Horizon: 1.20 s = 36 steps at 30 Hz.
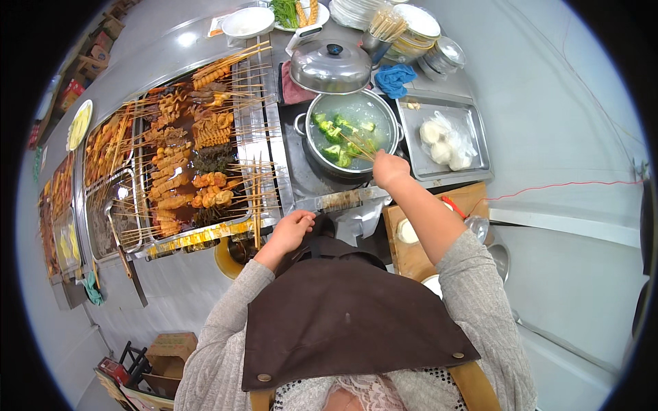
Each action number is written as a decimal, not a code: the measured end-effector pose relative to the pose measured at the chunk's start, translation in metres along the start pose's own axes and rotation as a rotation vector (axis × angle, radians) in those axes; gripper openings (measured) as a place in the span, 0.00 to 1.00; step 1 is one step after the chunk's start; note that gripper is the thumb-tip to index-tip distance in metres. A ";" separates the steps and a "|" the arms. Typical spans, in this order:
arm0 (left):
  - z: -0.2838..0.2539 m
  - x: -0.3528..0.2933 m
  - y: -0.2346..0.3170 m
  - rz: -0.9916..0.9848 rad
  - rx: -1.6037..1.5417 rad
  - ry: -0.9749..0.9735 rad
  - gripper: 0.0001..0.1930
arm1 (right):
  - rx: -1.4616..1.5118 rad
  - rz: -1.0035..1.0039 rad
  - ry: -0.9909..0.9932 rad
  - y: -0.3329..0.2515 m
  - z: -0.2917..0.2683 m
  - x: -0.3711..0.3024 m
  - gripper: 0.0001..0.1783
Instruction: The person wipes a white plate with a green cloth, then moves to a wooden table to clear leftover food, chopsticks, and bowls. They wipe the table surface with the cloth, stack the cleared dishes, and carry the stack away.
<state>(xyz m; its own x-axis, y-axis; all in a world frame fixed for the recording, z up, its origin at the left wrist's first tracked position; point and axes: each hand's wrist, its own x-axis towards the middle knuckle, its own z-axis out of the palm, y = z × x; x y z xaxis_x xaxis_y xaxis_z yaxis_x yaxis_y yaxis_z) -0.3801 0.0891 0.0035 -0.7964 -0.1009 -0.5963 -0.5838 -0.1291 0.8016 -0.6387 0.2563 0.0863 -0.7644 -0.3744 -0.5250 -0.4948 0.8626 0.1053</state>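
Note:
My right hand [391,170] is closed around the ends of thin wooden skewers [360,145], which slant down into a steel pot [310,152] of steaming, cloudy liquid. Green broccoli pieces [334,131] sit in that liquid, some of them at the skewers' far ends. Further left, my left hand [293,229] hangs by the counter's front edge. Its fingers are curled together, and nothing shows in them. Beside it is a wide tray [250,222] of skewered foods in dark broth, with the stick ends jutting over its right rim.
Behind the pot stands a domed steel lid [329,67], with a blue cloth [395,81] beside it. A metal tray [473,116] on the right holds white rounds in a plastic bag [449,144]. Nearer is a wooden board [399,250]. A ladle [120,243] leans on the left trays.

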 end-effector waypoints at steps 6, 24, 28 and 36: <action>0.015 -0.006 0.004 -0.033 -0.108 0.079 0.15 | -0.074 -0.070 0.074 -0.020 0.013 0.000 0.24; 0.001 -0.025 -0.017 -0.072 -0.112 0.207 0.14 | 0.835 -0.101 -0.445 0.091 -0.048 0.020 0.16; 0.000 -0.025 -0.019 -0.074 -0.111 0.219 0.14 | 1.183 -0.051 -0.592 0.099 -0.044 0.010 0.12; 0.004 -0.029 -0.019 -0.092 -0.096 0.260 0.14 | 1.689 -0.036 -0.701 0.093 -0.003 -0.011 0.15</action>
<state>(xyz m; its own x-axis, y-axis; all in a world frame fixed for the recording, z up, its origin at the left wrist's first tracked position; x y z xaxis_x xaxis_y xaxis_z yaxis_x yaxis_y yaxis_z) -0.3462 0.0983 0.0061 -0.6663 -0.3326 -0.6674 -0.6243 -0.2406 0.7432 -0.6777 0.3394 0.1042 -0.2499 -0.5865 -0.7705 0.7333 0.4050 -0.5462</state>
